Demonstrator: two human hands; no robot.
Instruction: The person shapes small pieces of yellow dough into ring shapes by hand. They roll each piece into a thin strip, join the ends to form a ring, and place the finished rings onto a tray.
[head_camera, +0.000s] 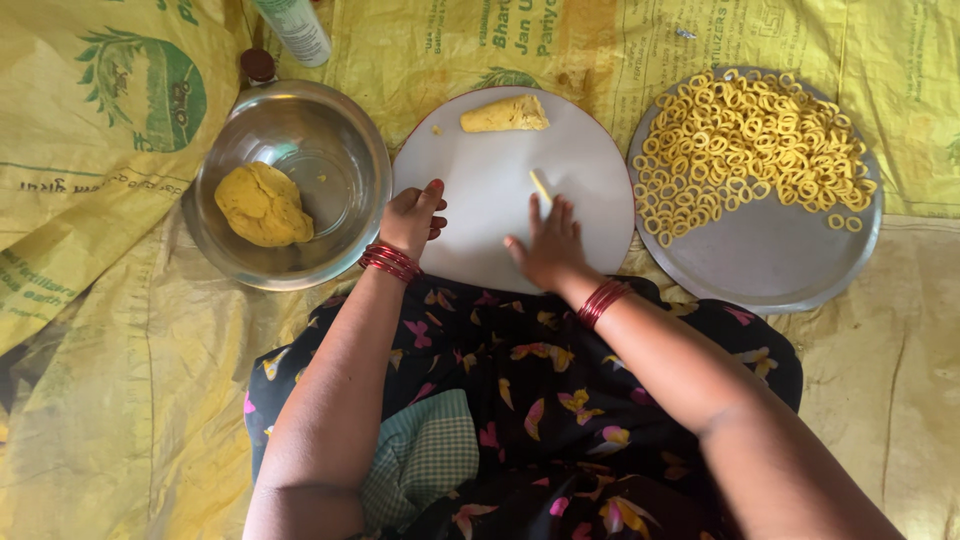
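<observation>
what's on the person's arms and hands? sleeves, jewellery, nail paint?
Both forearms are bare, with no sleeves in view. Each wrist carries a stack of thin red bangles: left bangles, right bangles. The left hand shows red polish on the thumbnail. On the right hand, no rings or gloves can be seen; nail paint cannot be told.

Thin yellow dough strip (541, 186) on white board (480, 190)

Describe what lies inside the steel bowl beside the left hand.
The steel bowl holds one lump of yellow dough against its left side, with tiny crumbs nearby. The bowl floor beneath the lump is covered.
</observation>
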